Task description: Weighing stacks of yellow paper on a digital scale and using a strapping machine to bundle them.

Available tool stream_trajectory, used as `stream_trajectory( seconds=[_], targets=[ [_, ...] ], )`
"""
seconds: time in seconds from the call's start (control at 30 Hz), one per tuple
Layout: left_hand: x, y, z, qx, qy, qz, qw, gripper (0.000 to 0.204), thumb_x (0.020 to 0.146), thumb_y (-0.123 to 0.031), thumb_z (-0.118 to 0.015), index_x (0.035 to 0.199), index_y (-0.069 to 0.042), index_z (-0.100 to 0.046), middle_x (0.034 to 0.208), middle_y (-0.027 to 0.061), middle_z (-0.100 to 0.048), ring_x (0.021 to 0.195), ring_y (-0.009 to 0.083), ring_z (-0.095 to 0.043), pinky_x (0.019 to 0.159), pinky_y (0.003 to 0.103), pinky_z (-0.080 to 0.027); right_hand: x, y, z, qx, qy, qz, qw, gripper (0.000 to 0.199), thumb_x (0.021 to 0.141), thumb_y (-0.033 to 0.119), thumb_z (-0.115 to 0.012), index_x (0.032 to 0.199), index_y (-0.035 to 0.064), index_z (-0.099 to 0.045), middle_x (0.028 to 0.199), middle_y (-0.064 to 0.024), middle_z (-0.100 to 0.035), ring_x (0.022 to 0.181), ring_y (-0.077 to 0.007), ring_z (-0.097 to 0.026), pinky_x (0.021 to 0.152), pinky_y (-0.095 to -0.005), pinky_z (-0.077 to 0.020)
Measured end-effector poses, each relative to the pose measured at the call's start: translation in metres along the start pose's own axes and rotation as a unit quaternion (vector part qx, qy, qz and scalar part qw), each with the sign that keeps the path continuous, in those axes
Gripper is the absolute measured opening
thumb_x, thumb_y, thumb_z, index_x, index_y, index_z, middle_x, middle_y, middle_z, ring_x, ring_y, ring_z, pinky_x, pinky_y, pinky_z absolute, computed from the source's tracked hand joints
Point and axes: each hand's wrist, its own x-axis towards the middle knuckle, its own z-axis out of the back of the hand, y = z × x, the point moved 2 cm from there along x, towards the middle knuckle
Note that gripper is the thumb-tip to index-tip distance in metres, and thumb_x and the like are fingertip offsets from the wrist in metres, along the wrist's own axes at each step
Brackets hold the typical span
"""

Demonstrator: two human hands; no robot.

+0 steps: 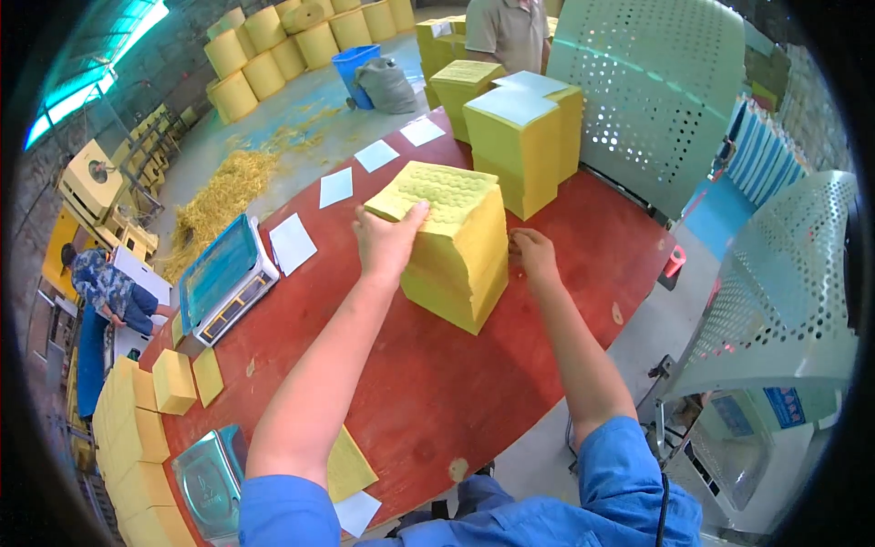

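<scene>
A tall stack of yellow embossed paper sheets (456, 273) stands on the red table (437, 401) in front of me. My left hand (387, 242) grips its upper left edge, the thumb lying over the top sheet and the fingers at the far side. My right hand (533, 253) is beside the stack's right face, its fingers bent together near the edge. Whether those fingertips hold a bit of paper is too small to see. Behind the stack, more yellow paper stacks (510, 146) stand on the table, the nearest topped with pale blue sheets (518, 102).
A scale with a blue platform (223, 273) sits at the table's left edge, near several white cards (292, 244). Small yellow blocks (173, 381) and a teal-topped device (210, 483) are nearer. Perforated green panels (647, 91) flank the right side. Another person (506, 32) stands behind the stacks.
</scene>
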Motion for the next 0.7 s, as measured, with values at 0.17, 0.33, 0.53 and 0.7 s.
stream_trajectory(
  seconds=[0.17,0.33,0.53,0.7],
  targets=[
    [-0.022,-0.04,-0.012,0.333,-0.198,-0.241,0.89,0.111,0.073,-0.039,-0.082,0.152,0.001,-0.014,0.152,0.0372,-0.02,0.144,0.0448,-0.024,0.114,0.046,-0.029,-0.045,-0.011,0.04,-0.291,-0.006,0.314,0.904,0.021,0.089,0.01,-0.06,0.105,-0.0013,-0.065,0.095,-0.0146,-0.065,0.085,-0.0244,-0.065,0.075,-0.0344,-0.0519],
    [-0.03,-0.064,0.017,0.466,-0.08,-0.419,0.775,0.08,0.08,-0.022,-0.073,0.148,-0.005,-0.034,0.154,0.0258,-0.029,0.143,0.0397,-0.03,0.116,0.047,-0.028,-0.075,0.015,0.034,-0.3,0.176,0.4,0.848,0.007,0.078,0.004,-0.061,0.085,0.0032,-0.062,0.078,-0.0141,-0.06,0.07,-0.0326,-0.06,0.063,-0.0394,-0.0481],
    [-0.03,-0.059,0.02,0.333,0.274,-0.392,0.812,0.066,0.082,-0.018,-0.071,0.142,-0.004,-0.046,0.154,0.0193,-0.035,0.143,0.0378,-0.03,0.117,0.048,-0.025,-0.185,-0.005,-0.045,-0.296,0.434,0.389,0.757,0.049,0.082,0.018,-0.067,0.127,0.0009,-0.055,0.116,-0.0166,-0.061,0.104,-0.0329,-0.062,0.087,-0.0431,-0.053],
    [-0.039,-0.06,0.0,0.465,0.241,-0.407,0.748,0.109,0.063,-0.032,-0.088,0.151,-0.006,-0.03,0.154,0.024,-0.028,0.143,0.0428,-0.027,0.117,0.051,-0.025,-0.136,-0.044,-0.087,-0.467,0.34,0.284,0.765,0.066,0.087,0.025,-0.063,0.142,-0.0035,-0.038,0.143,-0.0248,-0.041,0.129,-0.0388,-0.046,0.107,-0.0474,-0.0387]
  ],
)
